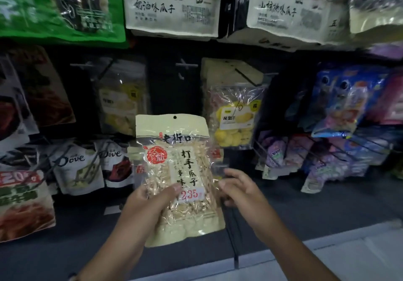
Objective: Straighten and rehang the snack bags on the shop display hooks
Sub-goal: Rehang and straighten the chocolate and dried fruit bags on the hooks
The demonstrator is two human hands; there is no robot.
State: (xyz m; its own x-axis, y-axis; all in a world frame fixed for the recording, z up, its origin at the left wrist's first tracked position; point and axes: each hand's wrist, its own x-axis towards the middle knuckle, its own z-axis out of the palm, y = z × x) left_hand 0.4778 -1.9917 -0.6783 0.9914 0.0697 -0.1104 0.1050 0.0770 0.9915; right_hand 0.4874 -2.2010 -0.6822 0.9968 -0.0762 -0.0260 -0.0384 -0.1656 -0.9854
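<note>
My left hand (150,202) grips the seed bag (181,178), right hand (237,189) pinching its edge (punch hole's tiny), so I could easily miss the empty hook (185,66).

A dark display wall (170,89) carries hooks in rows. A bare hook (185,66) juts out at its centre, with a yellow dried-fruit bag (236,115) hanging just right and Dove pouches (76,167) lower left.

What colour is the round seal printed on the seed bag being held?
Red, on the seed bag, best seen in the head view.
</note>
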